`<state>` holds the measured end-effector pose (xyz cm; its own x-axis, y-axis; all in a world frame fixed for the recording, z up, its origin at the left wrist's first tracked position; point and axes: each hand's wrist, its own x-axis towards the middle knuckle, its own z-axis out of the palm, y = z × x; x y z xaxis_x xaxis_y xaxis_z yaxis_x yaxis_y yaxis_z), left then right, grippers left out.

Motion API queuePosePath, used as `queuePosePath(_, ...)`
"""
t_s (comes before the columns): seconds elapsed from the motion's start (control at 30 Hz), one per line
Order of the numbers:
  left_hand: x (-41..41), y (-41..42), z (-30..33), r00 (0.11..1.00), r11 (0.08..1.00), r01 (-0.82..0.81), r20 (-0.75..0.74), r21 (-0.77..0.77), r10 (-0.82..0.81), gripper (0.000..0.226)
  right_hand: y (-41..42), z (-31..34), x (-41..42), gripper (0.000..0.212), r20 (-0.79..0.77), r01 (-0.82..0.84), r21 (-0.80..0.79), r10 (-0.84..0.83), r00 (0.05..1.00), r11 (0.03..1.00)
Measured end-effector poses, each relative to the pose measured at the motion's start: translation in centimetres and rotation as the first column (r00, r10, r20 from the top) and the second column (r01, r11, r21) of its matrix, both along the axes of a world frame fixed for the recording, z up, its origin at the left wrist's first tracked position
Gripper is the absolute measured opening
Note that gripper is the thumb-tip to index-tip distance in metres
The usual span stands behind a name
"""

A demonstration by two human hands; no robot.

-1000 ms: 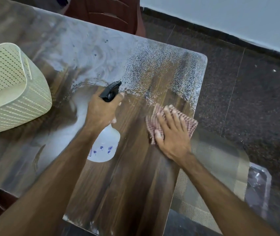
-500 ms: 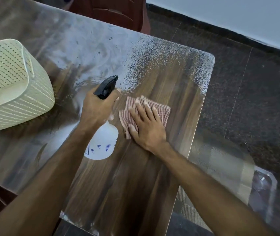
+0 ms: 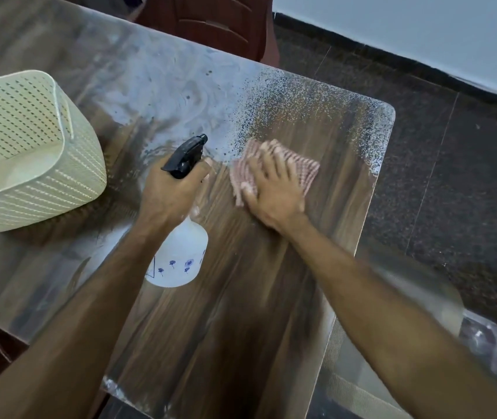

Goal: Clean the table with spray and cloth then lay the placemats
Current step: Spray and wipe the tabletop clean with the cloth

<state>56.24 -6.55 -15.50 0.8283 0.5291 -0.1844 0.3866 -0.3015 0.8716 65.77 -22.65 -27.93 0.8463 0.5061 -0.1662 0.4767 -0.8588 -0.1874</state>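
My left hand point(image 3: 170, 192) grips the neck of a white spray bottle point(image 3: 177, 255) with a black trigger head, held tilted just above the wooden table point(image 3: 241, 328). My right hand point(image 3: 271, 189) lies flat on a red-and-white checked cloth point(image 3: 304, 167) and presses it onto the tabletop beside the bottle. Fine spray droplets point(image 3: 286, 107) speckle the far part of the table beyond the cloth and along its right edge. Greyish placemats point(image 3: 422, 297) lie low to the right of the table, blurred.
A cream perforated plastic basket point(image 3: 29, 152) stands on the table's left side. A dark red wooden chair point(image 3: 210, 22) is behind the far edge. Dark speckled floor point(image 3: 452, 176) and a pale wall lie to the right. A clear plastic item point(image 3: 483, 343) sits low right.
My right hand has slid the cloth left from the table's right edge toward the bottle, then a little farther away across the droplets. The left hand keeps its grip on the bottle.
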Motion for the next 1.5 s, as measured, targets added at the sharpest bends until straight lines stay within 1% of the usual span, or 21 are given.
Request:
queuePosePath(0.07,0.2,0.3,0.0,1.000,1.000,-0.007,0.000,-0.018,0.007,0.032,-0.6,0.2,-4.0,0.064,0.000,-0.079,0.049,0.079,0.997,0.996)
queuePosePath(0.13,0.3,0.7,0.0,1.000,0.999,-0.020,-0.006,-0.029,0.020,0.025,-3.2,0.2,-5.5,0.066,-0.004,-0.055,0.068,0.056,0.998,0.996)
queuePosePath(0.17,0.4,1.0,0.0,1.000,0.999,-0.025,-0.005,-0.037,0.025,0.023,-4.7,0.2,-5.1,0.067,-0.006,-0.015,0.058,0.015,1.000,0.998)
queuePosePath(0.23,0.5,1.6,-0.2,1.000,0.999,-0.025,0.005,-0.047,0.025,0.024,-7.3,0.3,-2.2,0.069,0.013,0.141,0.013,-0.141,0.990,0.990)
queuePosePath(0.33,0.4,2.3,-0.5,1.000,0.999,-0.021,0.022,-0.043,0.022,0.026,-8.7,0.2,4.9,0.072,0.122,0.383,0.002,-0.381,0.917,0.924)
queuePosePath(0.37,0.3,2.6,-0.6,0.999,0.999,-0.022,0.027,-0.040,0.023,0.025,-8.4,0.2,7.2,0.074,0.128,0.424,0.006,-0.422,0.898,0.905)
queuePosePath(0.43,0.2,3.3,-0.7,0.999,0.999,-0.030,0.039,-0.041,0.032,0.022,-6.8,0.1,10.6,0.075,0.091,0.442,-0.004,-0.440,0.893,0.897)
queuePosePath(0.53,0.3,4.3,-0.8,0.998,0.998,-0.027,0.047,-0.049,0.030,0.023,-2.1,0.0,11.7,0.074,0.056,0.336,-0.050,-0.333,0.941,0.941)
queuePosePath(0.6,0.5,4.7,-0.6,0.999,0.998,-0.029,0.042,-0.049,0.031,0.024,1.5,-0.2,9.8,0.071,0.046,0.203,-0.051,-0.201,0.979,0.978)
queuePosePath(0.67,0.7,5.2,-0.5,0.998,0.998,-0.038,0.038,-0.052,0.040,0.025,3.9,-0.4,5.9,0.070,0.034,0.054,-0.034,-0.053,0.998,0.998)
queuePosePath(0.73,0.9,6.0,-0.6,0.998,0.997,-0.050,0.031,-0.067,0.052,0.026,4.0,-0.3,1.2,0.069,0.032,-0.053,0.007,0.053,0.998,0.999)
queuePosePath(0.8,1.0,7.1,-0.7,0.998,0.993,-0.065,0.016,-0.102,0.067,0.026,2.0,-0.3,-1.6,0.067,0.020,-0.063,0.046,0.062,0.998,0.997)
queuePosePath(0.87,1.1,8.2,-0.8,0.997,0.989,-0.075,0.015,-0.125,0.077,0.026,-0.2,-0.2,-0.4,0.067,0.024,0.027,0.048,-0.028,0.999,0.998)
queuePosePath(0.93,1.2,8.9,-1.1,0.998,0.989,-0.066,0.012,-0.135,0.068,0.028,-1.2,-0.2,3.8,0.069,0.051,0.196,-0.005,-0.195,0.979,0.981)
queuePosePath(1.0,1.1,9.6,-1.6,0.999,0.987,-0.054,-0.005,-0.149,0.054,0.028,-0.6,-0.3,9.1,0.072,0.074,0.319,-0.008,-0.317,0.945,0.948)
queuePosePath(1.1,1.0,10.0,-2.0,0.999,0.983,-0.054,-0.009,-0.173,0.053,0.027,2.7,-0.1,15.0,0.071,0.055,0.376,0.006,-0.375,0.925,0.927)
queuePosePath(1.13,1.0,10.2,-2.2,0.998,0.982,-0.060,-0.005,-0.180,0.060,0.027,4.6,-0.1,15.9,0.070,0.049,0.360,-0.002,-0.360,0.932,0.933)
queuePosePath(1.2,1.1,10.6,-2.2,0.998,0.981,-0.063,-0.008,-0.181,0.063,0.028,8.8,0.0,16.0,0.069,0.042,0.272,-0.028,-0.271,0.962,0.962)
queuePosePath(1.33,1.9,11.2,-1.9,0.997,0.981,-0.073,0.000,-0.182,0.074,0.031,15.7,-0.3,10.4,0.068,0.027,-0.006,-0.054,0.008,1.000,0.999)
queuePosePath(1.43,2.5,11.8,-1.7,0.995,0.981,-0.096,0.010,-0.172,0.099,0.031,15.7,-0.4,3.5,0.067,0.040,-0.172,0.011,0.172,0.984,0.985)
queuePosePath(1.5,2.6,12.3,-1.7,0.994,0.977,-0.100,0.018,-0.186,0.106,0.029,13.4,-0.3,0.8,0.064,0.003,-0.225,0.058,0.226,0.974,0.973)
